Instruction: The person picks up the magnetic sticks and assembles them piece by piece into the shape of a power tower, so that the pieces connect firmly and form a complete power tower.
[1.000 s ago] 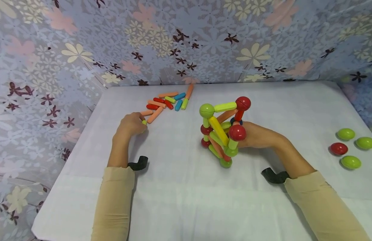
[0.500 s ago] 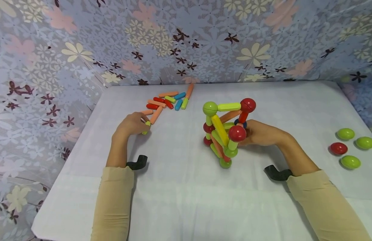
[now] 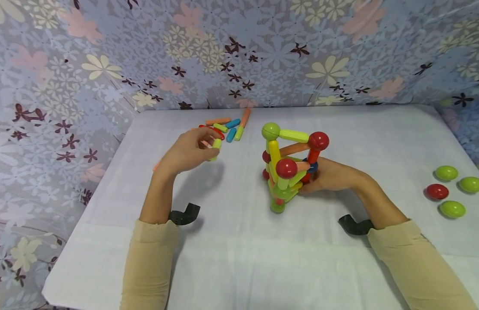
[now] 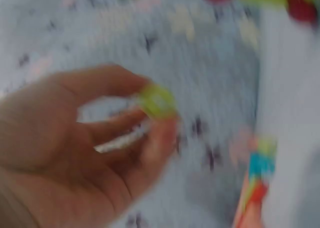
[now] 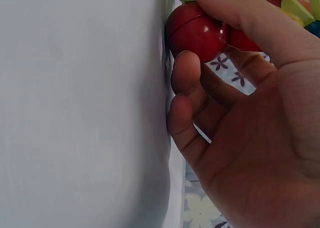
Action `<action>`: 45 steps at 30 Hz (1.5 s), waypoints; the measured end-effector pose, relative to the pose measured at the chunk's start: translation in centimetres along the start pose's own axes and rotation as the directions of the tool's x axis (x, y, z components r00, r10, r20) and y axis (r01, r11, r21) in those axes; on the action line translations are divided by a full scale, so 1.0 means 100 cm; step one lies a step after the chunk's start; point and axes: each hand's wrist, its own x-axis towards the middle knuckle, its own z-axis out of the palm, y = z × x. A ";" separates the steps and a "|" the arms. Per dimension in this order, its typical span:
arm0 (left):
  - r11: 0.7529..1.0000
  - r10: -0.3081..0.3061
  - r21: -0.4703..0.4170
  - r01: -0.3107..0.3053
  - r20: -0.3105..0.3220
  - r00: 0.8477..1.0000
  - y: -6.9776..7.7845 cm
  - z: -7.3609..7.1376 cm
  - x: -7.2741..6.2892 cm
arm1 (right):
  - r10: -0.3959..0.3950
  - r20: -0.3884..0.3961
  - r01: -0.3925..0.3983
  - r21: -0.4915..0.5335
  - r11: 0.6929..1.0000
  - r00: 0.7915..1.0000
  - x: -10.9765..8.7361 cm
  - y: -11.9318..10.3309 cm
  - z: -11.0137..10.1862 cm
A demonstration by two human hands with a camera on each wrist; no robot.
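My left hand [image 3: 189, 150] pinched a short lime-green rod [image 3: 215, 149] between thumb and fingers, above the white cloth-covered table [image 3: 239, 267]. Well apart from it, my right hand [image 3: 332, 174] gripped the near-right side of an openwork frame of glossy red, green and blue balls joined by coloured rods [image 3: 287, 168], right of the table's middle; whether its base bore fully on the cloth, I could not tell. Only the right wrist view showed my thumb and fingertips about a seamed, glossy dark-red ball [image 5: 197, 33] of that frame, just beside the cloth. The left wrist view, though blurred, showed the rod's end face with a paler spot, which the head view hid. The head view alone took in three loose lime-green balls [image 3: 452, 209] and a loose red ball [image 3: 437, 191] at far right, while loose orange, red, blue and green rods [image 3: 231, 135] lay beyond my left hand
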 end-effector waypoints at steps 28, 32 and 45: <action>0.765 0.210 -0.603 -0.225 -0.098 0.973 0.075 0.081 -0.004 | 0.039 0.044 -0.037 -0.035 0.999 0.998 0.001 -0.014 0.013; 0.839 0.251 -0.477 -0.261 -0.087 0.964 0.073 0.076 -0.007 | 0.034 0.047 -0.033 -0.030 0.999 0.998 0.001 -0.014 0.014; 0.915 0.402 -0.131 -0.381 0.257 0.879 0.061 0.069 -0.007 | 0.019 0.192 -0.021 0.005 1.000 0.981 -0.005 -0.016 0.010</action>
